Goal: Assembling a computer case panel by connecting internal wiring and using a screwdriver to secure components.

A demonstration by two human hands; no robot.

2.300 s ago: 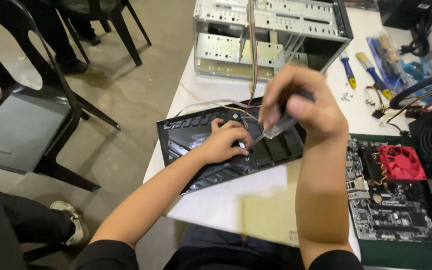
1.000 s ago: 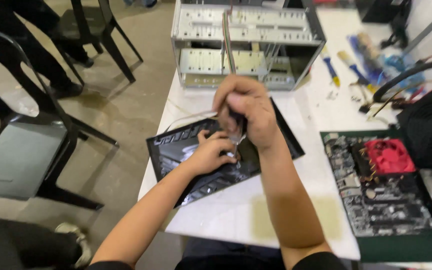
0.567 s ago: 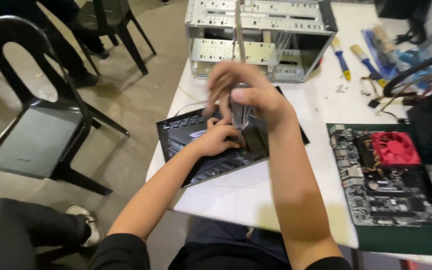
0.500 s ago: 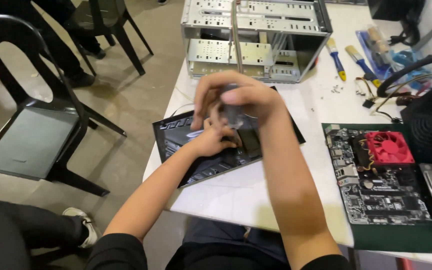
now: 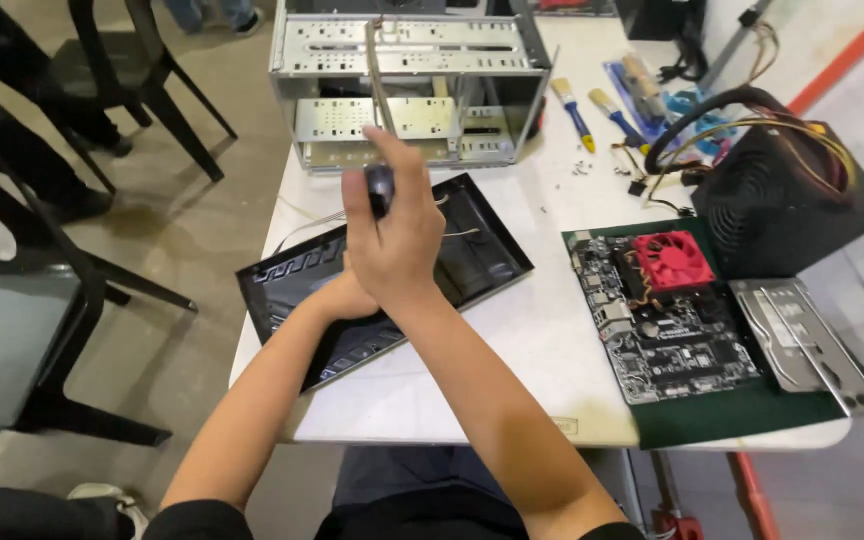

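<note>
Black front panel (image 5: 472,255) on white table (image 5: 542,340), right hand (image 5: 397,235) gripping screwdriver (image 5: 379,188)

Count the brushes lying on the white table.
2: a blue-handled brush just right of the metal case, and a second brush beside it, nearer the cables. Others may be hidden among the clutter.

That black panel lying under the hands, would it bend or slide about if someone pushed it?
The black panel looks thin, wide and flat, so it is probably light and may flex a little when lifted by one edge. It lies on a smooth white table with a corner past the edge, so a push could slide it. The left hand rests on it; the right hand grips a dark tool handle.
</note>
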